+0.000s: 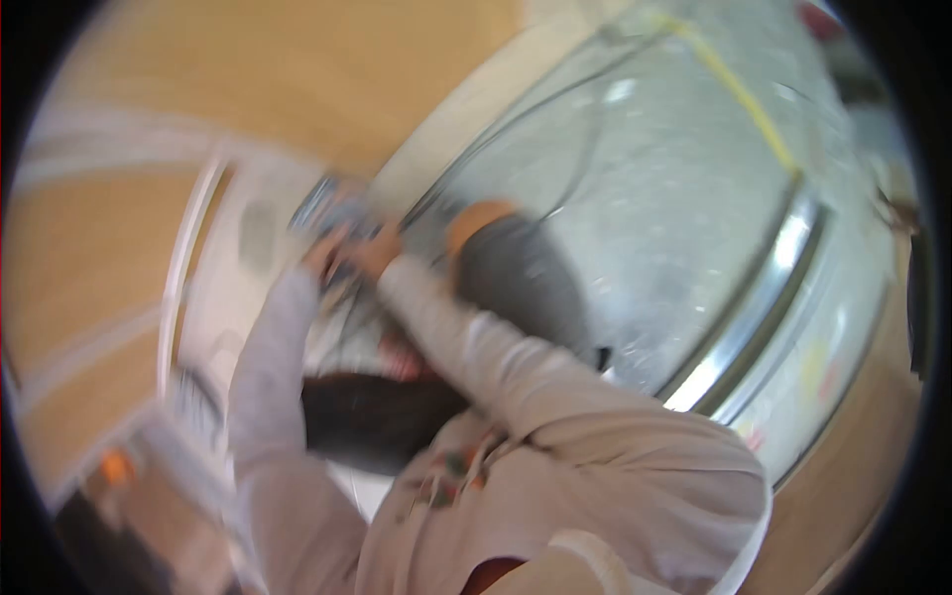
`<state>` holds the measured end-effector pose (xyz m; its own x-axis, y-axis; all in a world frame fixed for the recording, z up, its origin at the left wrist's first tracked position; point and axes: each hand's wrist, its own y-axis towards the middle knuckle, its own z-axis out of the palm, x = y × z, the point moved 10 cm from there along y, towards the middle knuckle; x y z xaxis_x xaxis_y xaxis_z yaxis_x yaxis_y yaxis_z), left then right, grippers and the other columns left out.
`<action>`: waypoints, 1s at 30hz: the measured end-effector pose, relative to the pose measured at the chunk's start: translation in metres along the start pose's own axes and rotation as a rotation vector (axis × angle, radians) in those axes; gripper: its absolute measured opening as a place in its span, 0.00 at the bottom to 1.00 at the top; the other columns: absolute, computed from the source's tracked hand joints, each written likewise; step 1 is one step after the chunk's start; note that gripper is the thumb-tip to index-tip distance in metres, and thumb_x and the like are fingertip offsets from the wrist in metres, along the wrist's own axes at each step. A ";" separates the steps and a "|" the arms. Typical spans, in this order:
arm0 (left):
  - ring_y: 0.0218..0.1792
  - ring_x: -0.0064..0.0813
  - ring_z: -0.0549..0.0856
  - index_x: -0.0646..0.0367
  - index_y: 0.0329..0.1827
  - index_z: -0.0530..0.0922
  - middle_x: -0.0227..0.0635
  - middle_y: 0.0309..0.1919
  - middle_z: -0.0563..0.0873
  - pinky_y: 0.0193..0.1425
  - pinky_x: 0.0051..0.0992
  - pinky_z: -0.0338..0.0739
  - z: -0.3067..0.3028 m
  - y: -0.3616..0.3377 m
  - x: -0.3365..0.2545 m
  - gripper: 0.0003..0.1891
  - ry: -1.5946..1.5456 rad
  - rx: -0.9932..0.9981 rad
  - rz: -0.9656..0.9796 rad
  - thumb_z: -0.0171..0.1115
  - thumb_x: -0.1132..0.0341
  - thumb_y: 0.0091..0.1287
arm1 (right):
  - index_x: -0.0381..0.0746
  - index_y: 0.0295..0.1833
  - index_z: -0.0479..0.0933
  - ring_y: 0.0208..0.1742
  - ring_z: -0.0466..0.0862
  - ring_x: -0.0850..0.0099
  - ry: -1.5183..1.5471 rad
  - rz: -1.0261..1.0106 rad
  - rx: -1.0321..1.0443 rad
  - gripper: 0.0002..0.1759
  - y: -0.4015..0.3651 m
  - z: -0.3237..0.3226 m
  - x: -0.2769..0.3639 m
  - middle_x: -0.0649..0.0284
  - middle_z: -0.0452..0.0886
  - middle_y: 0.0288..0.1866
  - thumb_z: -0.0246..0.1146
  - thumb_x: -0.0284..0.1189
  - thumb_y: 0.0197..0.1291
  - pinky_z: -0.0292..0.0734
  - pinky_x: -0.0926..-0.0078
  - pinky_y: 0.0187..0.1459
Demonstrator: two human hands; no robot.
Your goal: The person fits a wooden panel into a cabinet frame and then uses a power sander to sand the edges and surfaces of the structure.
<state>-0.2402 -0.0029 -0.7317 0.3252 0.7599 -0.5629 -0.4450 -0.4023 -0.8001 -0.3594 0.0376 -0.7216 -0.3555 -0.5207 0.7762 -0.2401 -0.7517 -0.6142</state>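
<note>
Motion smears the view around both hands. My left hand (327, 255) and my right hand (379, 252) are close together at the end of my stretched arms. Both have their fingers bent around a blue-grey object (337, 206) with a shiny edge, its kind too blurred to name. It is by the edge of a pale board or panel (233, 263). A dark cable (496, 139) runs up and right from near my right hand. My own knee in grey trousers (521, 278), with an orange patch, is just right of my hands.
A wide tan wooden panel (297, 79) fills the upper left. On the grey floor (654, 248) lie a shiny metal bar (749, 297) and a yellow strip (744, 94) at the right. An orange item (116, 466) shows at lower left.
</note>
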 end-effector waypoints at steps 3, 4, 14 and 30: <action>0.59 0.36 0.74 0.60 0.66 0.63 0.39 0.59 0.75 0.63 0.35 0.67 0.002 0.026 0.000 0.29 0.019 -0.043 0.103 0.54 0.52 0.67 | 0.32 0.63 0.59 0.59 0.73 0.50 -0.128 0.063 -0.038 0.59 -0.007 -0.021 0.012 0.42 0.71 0.57 0.77 0.42 0.20 0.69 0.64 0.60; 0.60 0.37 0.73 0.60 0.67 0.62 0.40 0.60 0.74 0.64 0.36 0.67 0.001 0.040 0.006 0.29 0.021 -0.012 0.113 0.53 0.52 0.68 | 0.32 0.60 0.64 0.57 0.75 0.52 -0.089 0.076 -0.097 0.54 0.006 -0.022 -0.001 0.43 0.75 0.52 0.76 0.43 0.20 0.69 0.65 0.60; 0.53 0.33 0.78 0.58 0.58 0.71 0.37 0.52 0.80 0.58 0.34 0.71 0.050 0.044 -0.019 0.21 -0.164 0.173 0.162 0.56 0.57 0.66 | 0.33 0.55 0.66 0.52 0.78 0.55 -0.189 -0.130 -0.095 0.48 0.022 -0.042 0.025 0.47 0.77 0.47 0.76 0.36 0.20 0.73 0.65 0.53; 0.45 0.29 0.81 0.52 0.55 0.73 0.31 0.45 0.82 0.43 0.31 0.76 0.078 0.017 -0.002 0.23 -0.159 0.261 0.060 0.53 0.45 0.66 | 0.34 0.62 0.67 0.56 0.77 0.57 -0.160 -0.127 -0.079 0.54 0.011 -0.046 0.014 0.47 0.76 0.55 0.75 0.36 0.18 0.72 0.70 0.56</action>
<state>-0.3135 0.0282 -0.7279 0.1669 0.8173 -0.5515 -0.6653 -0.3194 -0.6748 -0.4086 0.0408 -0.7244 -0.1712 -0.4866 0.8567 -0.3462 -0.7844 -0.5147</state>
